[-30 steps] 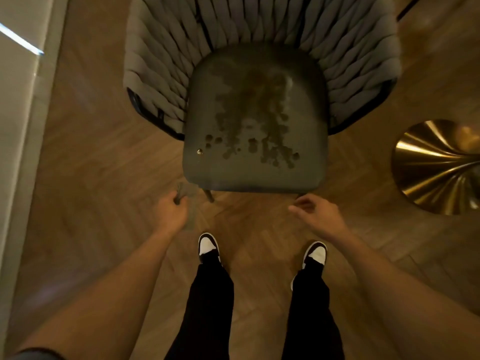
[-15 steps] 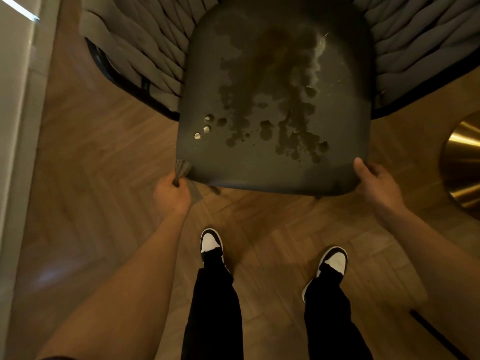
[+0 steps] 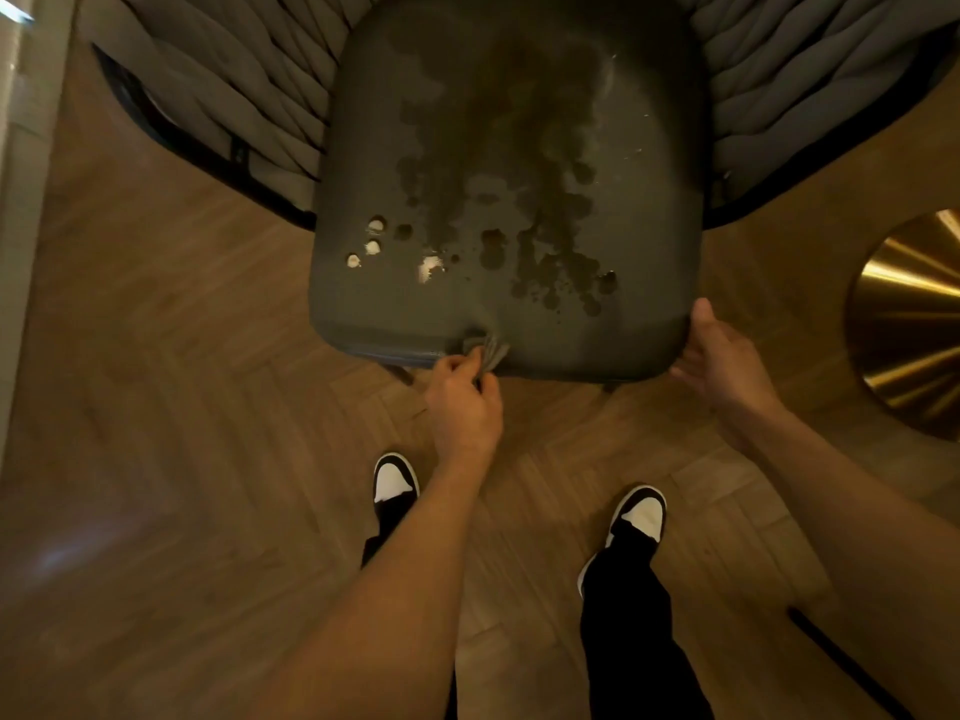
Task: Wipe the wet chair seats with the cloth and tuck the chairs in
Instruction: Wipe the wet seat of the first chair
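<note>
Chair seat (image 3: 519,122) fills top centre of head view, just ahead of the person's feet. Dark grey-green, smooth upholstery w/ rounded front corners and a soft rolled front edge. Wet patch (image 3: 498,189) runs down the middle: big dark blotch near the back, breaking into scattered dark spots toward the front right. A few droplets (image 3: 371,239) on the front left catch the light and shine pale, plus one bright glint just right of them. Backrest (image 3: 249,90) wraps round both sides of the seat, made of thick grey woven straps on a dark frame.

Left hand (image 3: 465,402) sits at the seat's front edge, approx centre-left, fingers curled and pinching a small grey cloth (image 3: 488,350). Cloth is bunched, its upper part lying against the seat's front lip; most of it hidden by the hand. Right hand (image 3: 722,361) is at the front right corner of the seat, thumb up on top of the edge, fingers wrapped under/around the corner, gripping it.

Floor (image 3: 182,407) is wood, herringbone pattern, warm brown. Two black-and-white shoes (image 3: 395,478) below the hands, black trousers above them in frame. Shiny gold table base (image 3: 909,324) at the right edge, near the seat's right corner but not touching. Pale wall or panel (image 3: 21,200) down the left edge.
</note>
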Action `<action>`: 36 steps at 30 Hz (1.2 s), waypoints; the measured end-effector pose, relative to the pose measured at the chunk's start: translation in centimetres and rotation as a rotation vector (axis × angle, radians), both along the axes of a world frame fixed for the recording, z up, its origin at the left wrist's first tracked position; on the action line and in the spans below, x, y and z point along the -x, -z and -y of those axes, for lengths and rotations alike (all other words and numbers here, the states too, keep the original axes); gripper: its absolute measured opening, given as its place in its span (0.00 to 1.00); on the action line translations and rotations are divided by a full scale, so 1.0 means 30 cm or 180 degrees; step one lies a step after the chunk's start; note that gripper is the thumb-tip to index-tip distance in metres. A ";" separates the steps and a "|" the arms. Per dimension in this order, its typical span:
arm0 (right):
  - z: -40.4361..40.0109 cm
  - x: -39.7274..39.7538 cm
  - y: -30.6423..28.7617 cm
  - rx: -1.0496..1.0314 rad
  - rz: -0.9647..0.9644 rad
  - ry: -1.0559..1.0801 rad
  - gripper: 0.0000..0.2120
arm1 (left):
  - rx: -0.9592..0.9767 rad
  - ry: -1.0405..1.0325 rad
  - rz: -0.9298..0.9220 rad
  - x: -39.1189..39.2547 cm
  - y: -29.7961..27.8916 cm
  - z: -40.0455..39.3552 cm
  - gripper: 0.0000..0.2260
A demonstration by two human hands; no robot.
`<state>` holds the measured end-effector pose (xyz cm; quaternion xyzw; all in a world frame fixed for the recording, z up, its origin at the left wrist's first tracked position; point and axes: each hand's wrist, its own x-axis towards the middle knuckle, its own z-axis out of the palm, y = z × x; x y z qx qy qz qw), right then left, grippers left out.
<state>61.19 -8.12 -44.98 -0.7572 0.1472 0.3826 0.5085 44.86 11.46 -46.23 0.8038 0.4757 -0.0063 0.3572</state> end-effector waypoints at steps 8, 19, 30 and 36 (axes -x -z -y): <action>0.009 0.005 -0.012 -0.0019 0.0037 -0.0035 0.39 | 0.0295 0.0760 0.0217 -0.182 -0.008 0.300 0.16; 0.045 0.017 0.001 0.0326 0.0364 -0.0346 0.39 | 0.0159 0.1737 -0.0040 -0.298 -0.001 0.462 0.13; -0.012 0.005 -0.011 0.1074 0.0959 -0.0781 0.23 | -0.0020 0.1520 -0.0178 -0.237 -0.011 0.262 0.13; -0.071 0.006 -0.008 0.1214 0.0993 -0.0762 0.34 | -0.0323 0.0999 -0.0111 -0.131 -0.016 0.056 0.14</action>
